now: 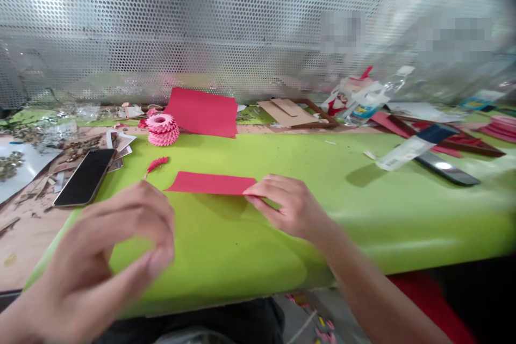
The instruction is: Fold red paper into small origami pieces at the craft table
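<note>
Red paper strip point(209, 183): flat rectangle, tapered to a point at its left end, lying on the green tabletop point(282, 269) at frame centre. Its surface looks smooth and the colour is matte; any fold cannot be confirmed from this view.

Right hand point(290, 207): fingers together and slightly curled, fingertips over the strip's right end, appearing to pinch that edge; the thumb is hidden behind the fingers. Left hand point(116, 242): at lower left, raised off the strip and well apart from it, fingers curved, thumb nearly meeting them. Slightly blurred; nothing visible in its grip, but cannot tell whether it holds something small.

Nearest the left hand: a small folded pink paper piece point(157, 164) lying on the tabletop, just above the fingers. Beyond it, a pink pleated paper rosette point(162, 130) stands at the table's far edge, beside a larger red paper sheet point(202, 113). Black smartphone point(84, 177) lies at left, partly on the green surface. At right, a second phone point(447, 167) lies near a white packet point(407, 149). A perforated metal screen point(242, 27) fills the top of the frame.
</note>
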Tool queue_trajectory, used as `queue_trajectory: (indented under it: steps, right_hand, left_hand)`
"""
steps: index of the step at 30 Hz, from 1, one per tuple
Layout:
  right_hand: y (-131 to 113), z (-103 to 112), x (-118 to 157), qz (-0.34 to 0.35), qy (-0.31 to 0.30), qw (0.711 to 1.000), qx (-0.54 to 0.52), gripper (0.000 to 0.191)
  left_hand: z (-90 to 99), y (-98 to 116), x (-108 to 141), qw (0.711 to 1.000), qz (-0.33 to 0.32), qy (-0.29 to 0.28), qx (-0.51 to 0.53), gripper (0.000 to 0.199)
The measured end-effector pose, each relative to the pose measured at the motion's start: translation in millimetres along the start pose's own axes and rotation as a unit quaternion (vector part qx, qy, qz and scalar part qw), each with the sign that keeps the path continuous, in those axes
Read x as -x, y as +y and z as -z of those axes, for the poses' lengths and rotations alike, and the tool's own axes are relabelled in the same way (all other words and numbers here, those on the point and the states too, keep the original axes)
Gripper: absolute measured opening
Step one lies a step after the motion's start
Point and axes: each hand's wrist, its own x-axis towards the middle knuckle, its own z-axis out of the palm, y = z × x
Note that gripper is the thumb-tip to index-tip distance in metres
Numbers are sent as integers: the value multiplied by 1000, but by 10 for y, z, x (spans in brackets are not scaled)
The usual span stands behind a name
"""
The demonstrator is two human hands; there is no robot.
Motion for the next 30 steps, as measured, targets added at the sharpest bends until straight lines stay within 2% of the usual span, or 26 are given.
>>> queue_trajectory:
  steps: [1, 3, 4, 6, 7, 9, 10, 12, 13, 15, 16, 18, 20, 22, 24, 27, 30]
  right_hand:
    - [12, 85, 4, -12, 18, 1000, -23, 11]
    - [72, 257, 18, -80, 58, 992, -78, 10]
    - [123, 330, 25, -132, 79, 982, -109, 12]
    - [258, 423, 24, -247, 124, 945, -172, 20]
    - [332, 436, 15, -290, 115, 927, -209, 23]
    - [466, 396, -21, -367, 70, 891, -259, 27]
    - [519, 350, -42, -397, 29, 876, -274, 30]
    - [587, 229, -78, -431, -51, 857, -277, 33]
    - [606, 163, -90, -435, -85, 856, -268, 34]
    - [622, 41, -96, -419, -141, 866, -235, 33]
    - [624, -8, -91, -402, -165, 875, -212, 32]
    - [614, -71, -70, -366, -197, 897, -153, 30]
    - [578, -75, -33, -323, -185, 926, -69, 31]
    - [496, -21, 22, -266, -142, 953, 8, 34]
    - [360, 66, 98, -209, -117, 970, 34, 33]
    - [99, 175, 247, -141, -165, 976, -7, 30]
    - [-121, 182, 409, -74, -196, 978, 2, 49]
  left_hand:
    - [6, 5, -243, 997, 36, -4, 62, 29]
    - [12, -10, -608, 988, 75, 54, 123, 39]
    - [9, -26, -716, 987, 94, 67, 111, 39]
    - [-13, -62, -794, 988, 118, 53, 83, 40]
    - [-33, -75, -786, 990, 119, 39, 62, 38]
    - [-93, -85, -736, 995, 85, 41, 9, 31]
    - [-132, -82, -713, 997, 49, 59, -23, 28]
    - [-227, -65, -690, 991, -53, 88, -81, 35]
    - [-280, -54, -691, 986, -106, 76, -100, 40]
    - [-390, -29, -700, 977, -180, -10, -113, 46]
    - [-443, -16, -702, 973, -193, -62, -111, 51]
    - [-536, 9, -692, 967, -189, -143, -96, 60]
    - [-598, 33, -663, 965, -177, -182, -72, 61]
    - [-625, 54, -629, 967, -167, -187, -54, 54]
    - [-628, 74, -604, 971, -173, -160, -47, 41]
    - [-620, 102, -589, 970, -212, -103, -55, 25]
    - [-600, 129, -580, 966, -236, -79, -74, 24]
